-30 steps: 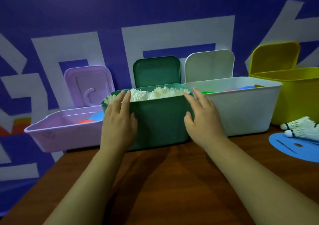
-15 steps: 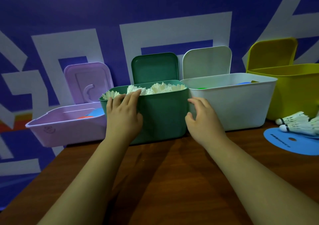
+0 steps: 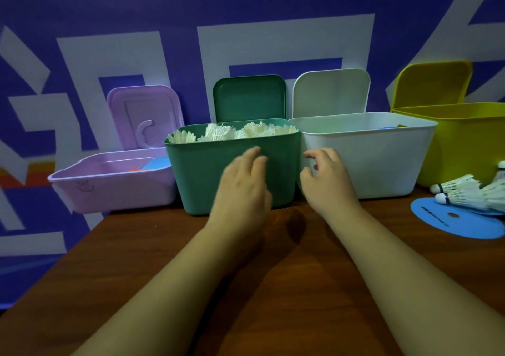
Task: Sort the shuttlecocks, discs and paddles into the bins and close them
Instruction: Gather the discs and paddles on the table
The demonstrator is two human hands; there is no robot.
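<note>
Now the full green bin (image 3: pixel 207 169) is released by left hand (image 3: pixel 241 189) and right hand (image 3: pixel 326 180), fingers (image 3: pixel 314 154) loose, empty; lid (image 3: pixel 249 98) unclosed.

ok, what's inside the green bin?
White feather shuttlecocks, heaped up to the rim of the green bin. Its opaque wall hides whatever lies beneath that top layer, so the count can't be told.
</note>
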